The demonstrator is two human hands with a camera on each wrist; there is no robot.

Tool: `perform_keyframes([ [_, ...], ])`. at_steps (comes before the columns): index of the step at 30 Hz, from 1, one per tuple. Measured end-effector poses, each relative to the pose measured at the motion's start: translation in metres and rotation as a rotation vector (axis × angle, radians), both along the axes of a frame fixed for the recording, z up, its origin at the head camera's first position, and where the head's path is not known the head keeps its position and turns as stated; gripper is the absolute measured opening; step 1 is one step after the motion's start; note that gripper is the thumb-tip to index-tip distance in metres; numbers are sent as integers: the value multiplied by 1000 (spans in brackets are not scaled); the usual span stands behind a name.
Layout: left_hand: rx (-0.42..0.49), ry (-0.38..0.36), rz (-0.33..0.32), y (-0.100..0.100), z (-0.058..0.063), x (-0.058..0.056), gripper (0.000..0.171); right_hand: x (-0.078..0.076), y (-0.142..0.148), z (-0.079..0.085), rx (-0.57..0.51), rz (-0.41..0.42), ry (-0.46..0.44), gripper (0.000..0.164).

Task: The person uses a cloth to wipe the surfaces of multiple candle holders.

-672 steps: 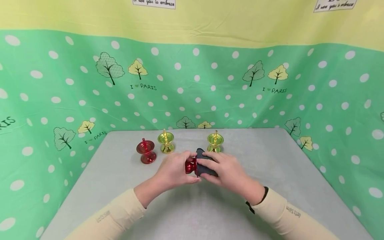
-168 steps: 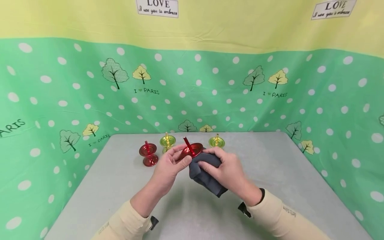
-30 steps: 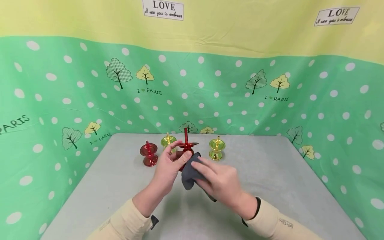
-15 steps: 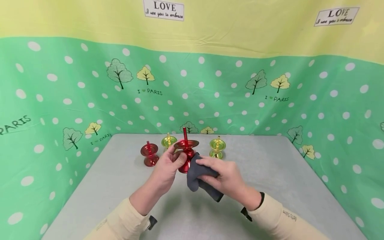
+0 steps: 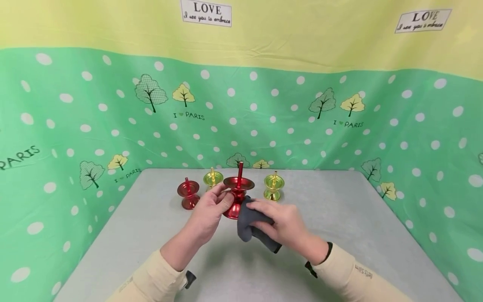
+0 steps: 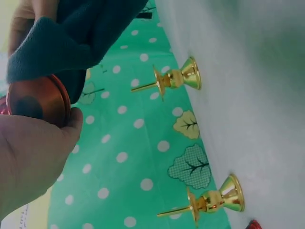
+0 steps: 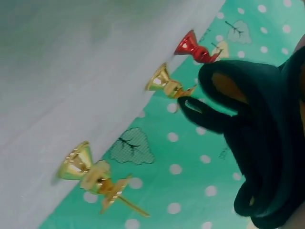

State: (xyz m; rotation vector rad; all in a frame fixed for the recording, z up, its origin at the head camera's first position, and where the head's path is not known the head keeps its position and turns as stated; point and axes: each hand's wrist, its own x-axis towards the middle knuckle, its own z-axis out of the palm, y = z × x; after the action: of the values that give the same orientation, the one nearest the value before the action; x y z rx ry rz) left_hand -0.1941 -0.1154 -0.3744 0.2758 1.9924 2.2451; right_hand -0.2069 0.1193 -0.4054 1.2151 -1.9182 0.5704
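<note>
Above the table my left hand (image 5: 205, 214) grips a shiny red candle holder (image 5: 239, 183) by its stem, thumb in front. It is nearly upright, leaning slightly right, with its dish and thin post on top. My right hand (image 5: 286, 222) pinches a dark grey cloth (image 5: 247, 222), bunched and hanging down, against the right side of the flared base. In the left wrist view the base's hollow underside (image 6: 40, 98) faces the camera, and the cloth (image 6: 52, 52) lies over its rim. The cloth (image 7: 274, 124) hides most of the right hand in the right wrist view.
Behind the hands stand a second red candle holder (image 5: 188, 193) at left, a gold one (image 5: 213, 179) partly hidden by the left hand, and another gold one (image 5: 273, 186) at right. The grey table (image 5: 339, 226) ends at a green polka-dot curtain (image 5: 264, 113).
Long before, the cloth covered one end of the tipped red candle holder; later it was at the dish. Over the last second it is at the base, and the holder's top has swung right.
</note>
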Motion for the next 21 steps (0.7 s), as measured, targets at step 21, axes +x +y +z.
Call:
perform_keyframes([
  [21, -41, 20, 165, 7, -3, 5, 46, 4, -1, 1, -30, -14, -15, 43],
])
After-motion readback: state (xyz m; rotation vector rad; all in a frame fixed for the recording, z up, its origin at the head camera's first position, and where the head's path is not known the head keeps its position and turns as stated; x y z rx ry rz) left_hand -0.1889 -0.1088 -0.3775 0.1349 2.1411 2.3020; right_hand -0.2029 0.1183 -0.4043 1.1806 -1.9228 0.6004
